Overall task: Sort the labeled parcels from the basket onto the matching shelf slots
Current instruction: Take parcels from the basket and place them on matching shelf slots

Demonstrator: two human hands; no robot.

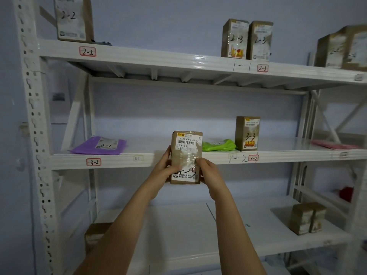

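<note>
Both hands, one taped cardboard parcel (186,157) held upright before the rack.
Left hand (164,167) and right hand (206,171) clasp its lower sides; fingers part-cover the handwritten slot number, unreadable here. Behind: shelf tags 3-2 (93,162) and 3-3 (253,158), purple mailer (99,146), green mailer (218,145). Risk: misreading the mark, wrong slot; slick tape, slipping grip.

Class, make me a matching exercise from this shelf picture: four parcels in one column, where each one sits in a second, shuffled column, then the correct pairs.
Column 1
1. purple bag
2. green bag
3. held box
4. two boxes marked 2-3

Column 2
A. in both hands
B. top shelf, above the 2-3 tag
C. middle shelf, above the 3-2 tag
D. middle shelf, beside a box marked 3-3

Pairs: 1-C, 2-D, 3-A, 4-B
</note>
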